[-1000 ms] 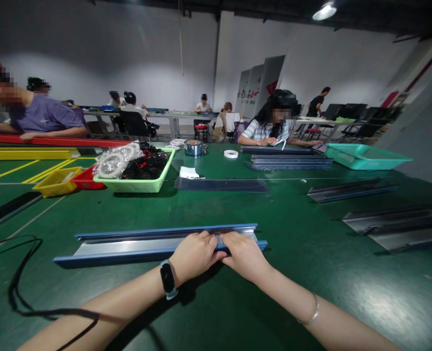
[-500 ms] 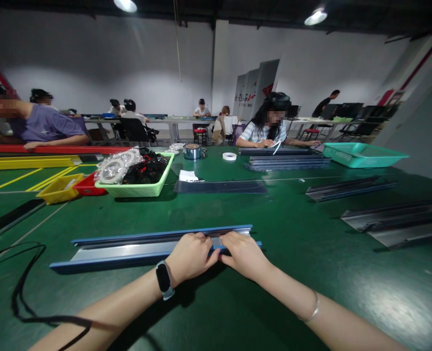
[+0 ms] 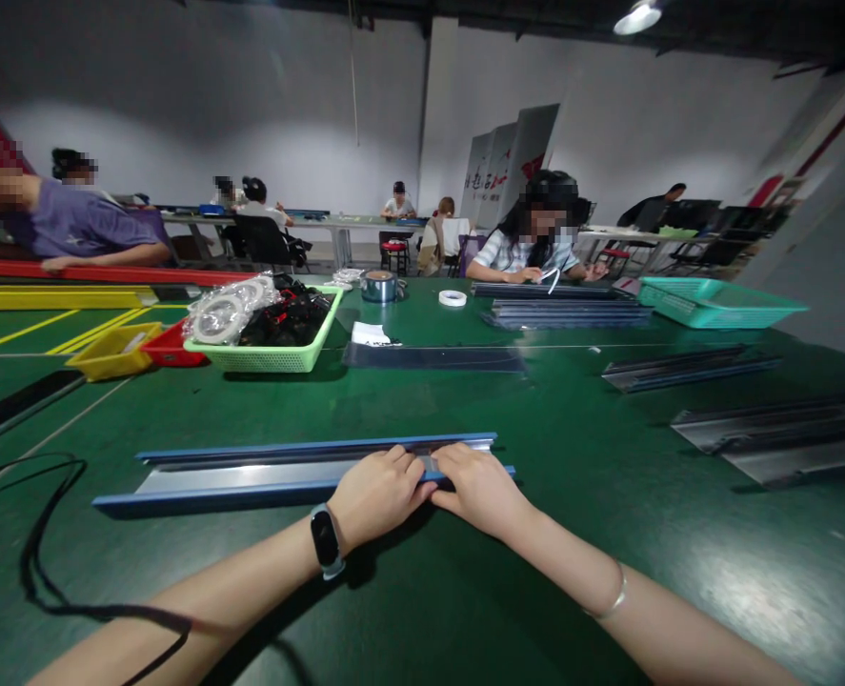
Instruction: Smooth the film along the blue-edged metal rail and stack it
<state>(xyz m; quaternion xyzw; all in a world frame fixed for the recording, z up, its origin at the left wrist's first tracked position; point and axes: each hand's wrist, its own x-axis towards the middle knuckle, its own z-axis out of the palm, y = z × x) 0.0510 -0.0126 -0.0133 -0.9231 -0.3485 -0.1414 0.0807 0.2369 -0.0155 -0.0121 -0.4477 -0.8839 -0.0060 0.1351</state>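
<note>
A long metal channel (image 3: 243, 476) with blue edges and a silvery inside lies crosswise on the green table in front of me. My left hand (image 3: 379, 488) is closed over its near edge, right of the middle, fingers reaching into the trough. Close beside it, nearer the channel's right end, my right hand (image 3: 475, 488) grips the same edge. The thumbs almost meet on the near side. The fingertips of both hands are hidden inside the channel, so any small part under them cannot be made out.
Beyond the channel lies a dark flat strip (image 3: 432, 358). A green basket (image 3: 271, 359) of bagged parts stands behind left, near a yellow bin (image 3: 114, 353). More channels (image 3: 786, 433) lie at right. A black cable (image 3: 32, 562) crosses my left forearm. Co-workers sit across the table.
My hands stay on the channel with nearly the same grip; the left fingers shift only slightly. The view has tilted a little. Across the table, a co-worker's hand has lifted.
</note>
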